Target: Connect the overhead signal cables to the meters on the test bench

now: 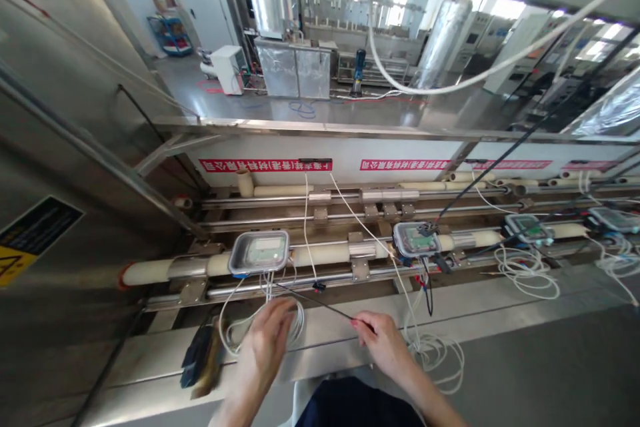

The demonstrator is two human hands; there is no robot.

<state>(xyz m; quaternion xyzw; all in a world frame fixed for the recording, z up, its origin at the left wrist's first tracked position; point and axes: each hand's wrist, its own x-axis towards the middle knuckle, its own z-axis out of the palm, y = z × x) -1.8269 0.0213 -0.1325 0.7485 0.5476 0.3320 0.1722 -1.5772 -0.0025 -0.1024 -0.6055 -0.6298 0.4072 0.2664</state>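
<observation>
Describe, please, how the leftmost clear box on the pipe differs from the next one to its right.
The leftmost box looks larger in this view; the next box looks smaller. The leftmost has pale cables below it, whereas the next has red and black wires there and a black cable slanting up to the right. Both are see-through, with green inside.
</observation>
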